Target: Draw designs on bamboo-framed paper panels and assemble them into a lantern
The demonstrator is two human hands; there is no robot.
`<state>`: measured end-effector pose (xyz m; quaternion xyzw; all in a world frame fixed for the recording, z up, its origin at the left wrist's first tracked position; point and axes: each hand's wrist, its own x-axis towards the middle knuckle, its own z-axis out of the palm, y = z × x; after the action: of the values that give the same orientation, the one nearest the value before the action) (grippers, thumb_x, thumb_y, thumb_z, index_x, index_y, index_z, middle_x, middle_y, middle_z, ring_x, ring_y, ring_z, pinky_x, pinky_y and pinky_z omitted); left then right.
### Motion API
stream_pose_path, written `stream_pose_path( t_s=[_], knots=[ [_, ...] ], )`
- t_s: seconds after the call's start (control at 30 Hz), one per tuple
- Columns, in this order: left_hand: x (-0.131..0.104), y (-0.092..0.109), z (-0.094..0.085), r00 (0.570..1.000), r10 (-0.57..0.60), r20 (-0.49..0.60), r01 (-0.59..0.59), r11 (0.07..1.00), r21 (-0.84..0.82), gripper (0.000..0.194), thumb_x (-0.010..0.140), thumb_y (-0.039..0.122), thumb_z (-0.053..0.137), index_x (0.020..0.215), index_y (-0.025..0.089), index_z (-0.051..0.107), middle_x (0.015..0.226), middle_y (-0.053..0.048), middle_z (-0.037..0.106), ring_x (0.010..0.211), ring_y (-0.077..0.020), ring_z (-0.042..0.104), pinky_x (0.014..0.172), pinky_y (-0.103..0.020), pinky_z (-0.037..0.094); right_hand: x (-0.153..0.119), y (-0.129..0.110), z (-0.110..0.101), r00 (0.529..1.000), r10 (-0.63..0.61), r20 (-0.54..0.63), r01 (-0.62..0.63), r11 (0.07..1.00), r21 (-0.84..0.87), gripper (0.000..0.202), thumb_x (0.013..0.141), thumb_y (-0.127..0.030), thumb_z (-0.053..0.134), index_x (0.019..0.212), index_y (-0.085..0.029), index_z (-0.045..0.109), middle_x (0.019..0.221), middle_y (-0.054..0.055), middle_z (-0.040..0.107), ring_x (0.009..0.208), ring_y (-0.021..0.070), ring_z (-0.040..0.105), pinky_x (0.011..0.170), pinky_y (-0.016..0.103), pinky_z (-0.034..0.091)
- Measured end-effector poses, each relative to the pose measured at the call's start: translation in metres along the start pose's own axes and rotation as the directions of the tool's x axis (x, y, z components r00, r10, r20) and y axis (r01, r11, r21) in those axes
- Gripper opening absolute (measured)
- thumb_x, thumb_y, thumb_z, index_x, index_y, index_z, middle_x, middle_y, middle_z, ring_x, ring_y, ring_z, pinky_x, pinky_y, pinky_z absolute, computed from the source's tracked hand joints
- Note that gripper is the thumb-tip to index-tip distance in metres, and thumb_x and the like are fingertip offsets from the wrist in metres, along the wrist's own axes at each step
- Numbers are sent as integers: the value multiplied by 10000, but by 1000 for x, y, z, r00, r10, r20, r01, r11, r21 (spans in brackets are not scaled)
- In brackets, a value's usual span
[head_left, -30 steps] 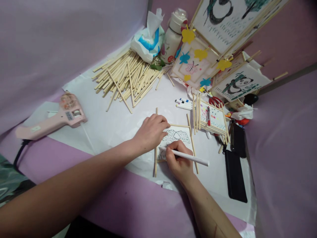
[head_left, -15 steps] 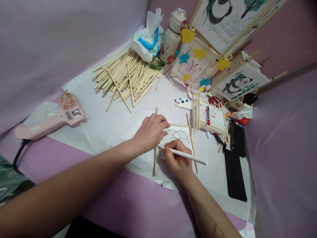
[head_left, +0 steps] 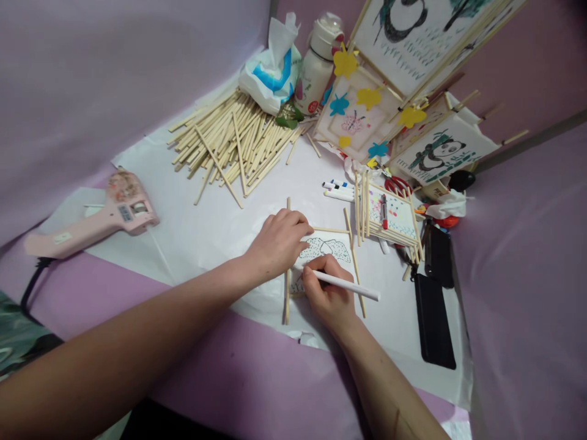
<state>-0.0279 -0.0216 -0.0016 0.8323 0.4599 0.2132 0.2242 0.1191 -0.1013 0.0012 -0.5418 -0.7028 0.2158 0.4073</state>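
Right hand (head_left: 331, 294) grips white pen (head_left: 351, 286) over stick-framed drawing (head_left: 338, 247); left hand (head_left: 277, 242) rests across its edge, grip unclear. Glue gun (head_left: 97, 224), left of both hands, bears label (head_left: 125, 212) too small to read.

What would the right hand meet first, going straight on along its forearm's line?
Probably the left hand, just ahead at the upper left of the drawing; exact depth is unclear.

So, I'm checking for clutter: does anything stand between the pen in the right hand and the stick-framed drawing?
Nothing visible does: the right hand holds the white pen directly over the drawing. The left hand lies at its upper left, apart from the pen.
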Motion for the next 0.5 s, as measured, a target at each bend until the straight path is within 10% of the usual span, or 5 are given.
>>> stream_pose_path(
  t_s=[0.5],
  knots=[
    [1, 0, 0, 1000, -9, 15, 9, 1000, 12, 216, 920, 194, 647, 1133, 196, 680, 1205, -65, 637, 1200, -278, 506, 954, -437, 407, 1, 0, 1, 1000, 20, -22, -20, 1000, 1, 169, 904, -226, 552, 736, -212, 535, 592, -48, 541, 527, 103, 481, 541, 249, 388]
  ],
)
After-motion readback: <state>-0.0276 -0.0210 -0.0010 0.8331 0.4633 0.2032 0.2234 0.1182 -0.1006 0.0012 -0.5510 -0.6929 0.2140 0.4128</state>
